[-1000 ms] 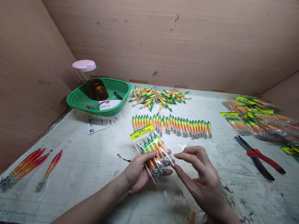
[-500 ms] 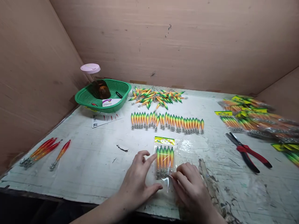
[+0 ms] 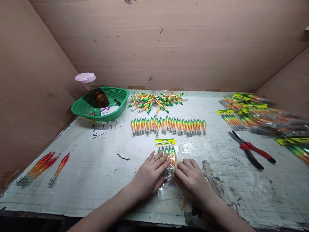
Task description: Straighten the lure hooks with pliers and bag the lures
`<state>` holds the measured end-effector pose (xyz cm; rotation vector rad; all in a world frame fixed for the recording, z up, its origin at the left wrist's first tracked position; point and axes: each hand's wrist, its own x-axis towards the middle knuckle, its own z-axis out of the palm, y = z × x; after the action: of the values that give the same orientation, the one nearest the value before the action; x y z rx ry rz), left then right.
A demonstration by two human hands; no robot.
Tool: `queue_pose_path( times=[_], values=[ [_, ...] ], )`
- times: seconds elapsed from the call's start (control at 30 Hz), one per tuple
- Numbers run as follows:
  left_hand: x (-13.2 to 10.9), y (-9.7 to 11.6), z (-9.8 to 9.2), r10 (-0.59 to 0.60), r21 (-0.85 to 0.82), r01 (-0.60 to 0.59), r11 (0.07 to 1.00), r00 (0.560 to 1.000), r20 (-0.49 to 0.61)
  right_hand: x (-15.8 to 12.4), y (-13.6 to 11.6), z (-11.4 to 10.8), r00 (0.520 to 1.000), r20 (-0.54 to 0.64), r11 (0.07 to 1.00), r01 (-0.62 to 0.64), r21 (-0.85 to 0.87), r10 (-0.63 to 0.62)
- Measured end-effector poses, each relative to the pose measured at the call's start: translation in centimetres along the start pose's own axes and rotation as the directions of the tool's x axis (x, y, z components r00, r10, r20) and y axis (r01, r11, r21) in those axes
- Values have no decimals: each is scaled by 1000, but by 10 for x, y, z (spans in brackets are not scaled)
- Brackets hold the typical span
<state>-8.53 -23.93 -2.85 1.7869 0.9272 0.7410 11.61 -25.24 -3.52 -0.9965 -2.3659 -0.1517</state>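
Observation:
A clear plastic bag of fishing lures (image 3: pixel 173 158) lies flat on the table in front of me, with a yellow "BET LURE" header at its far end. Several green-and-orange lures lie side by side in it, hooks toward me. My left hand (image 3: pixel 151 174) rests over the bag's left part, fingers stretched out, hiding some of the lures. At the bag's lower right edge, my right hand (image 3: pixel 191 178) has its fingers curled and pinched on the plastic. Beyond the bag stands a row of loose lures (image 3: pixel 178 125), and behind that a jumbled pile of lures (image 3: pixel 154 100).
Red-handled pliers (image 3: pixel 251 149) lie on the right, below a heap of bagged lures (image 3: pixel 256 112). A green basket (image 3: pixel 116 114) holding a pink-lidded jar (image 3: pixel 98 96) stands back left. Red-and-orange lures (image 3: pixel 40 167) lie near the left edge. Cardboard walls (image 3: pixel 154 45) enclose the table.
My left hand has moved from beside the bag onto it, fingers now laid over the lures. My right hand stays at the bag's lower right edge. The camera view has shifted slightly.

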Motion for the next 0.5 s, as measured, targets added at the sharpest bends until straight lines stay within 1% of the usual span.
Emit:
queue_pose_path(
  times=[0.07, 0.1, 0.13, 0.2, 0.23, 0.27, 0.33, 0.37, 0.4, 0.5],
  values=[
    [-3, 4, 0, -16, 12, 16, 1000, 999, -33, 0, 1, -5, 1000, -1, 1000, -19, 7, 19],
    [-7, 6, 0, -33, 26, 35, 999, 996, -81, -1, 1, -10, 999, 5, 999, -34, 20, 34],
    [-12, 10, 0, -65, 41, 72, 997, 986, -152, -2, 0, -16, 998, 12, 998, -55, 38, 54],
    [-25, 15, 3, -195, 33, 213, 977, 937, -289, -7, -4, -27, 993, 34, 990, -111, 92, 109],
    [-30, 17, 5, -285, -8, 297, 955, 907, -310, -10, -8, -31, 989, 55, 980, -143, 139, 137],
    [-35, 17, 8, -373, -69, 370, 927, 880, -294, -13, -13, -32, 983, 87, 964, -175, 199, 160],
    [-39, 14, 16, -505, -227, 462, 857, 842, -193, -18, -25, -27, 968, 171, 917, -232, 325, 184],
    [-39, 12, 19, -543, -307, 484, 820, 827, -147, -19, -31, -21, 958, 217, 888, -262, 379, 189],
    [-38, 9, 22, -571, -378, 493, 783, 811, -125, -20, -36, -14, 946, 258, 859, -294, 419, 198],
    [-33, 2, 26, -629, -529, 496, 689, 771, -96, -19, -43, 7, 907, 336, 790, -394, 469, 253]
  ],
)
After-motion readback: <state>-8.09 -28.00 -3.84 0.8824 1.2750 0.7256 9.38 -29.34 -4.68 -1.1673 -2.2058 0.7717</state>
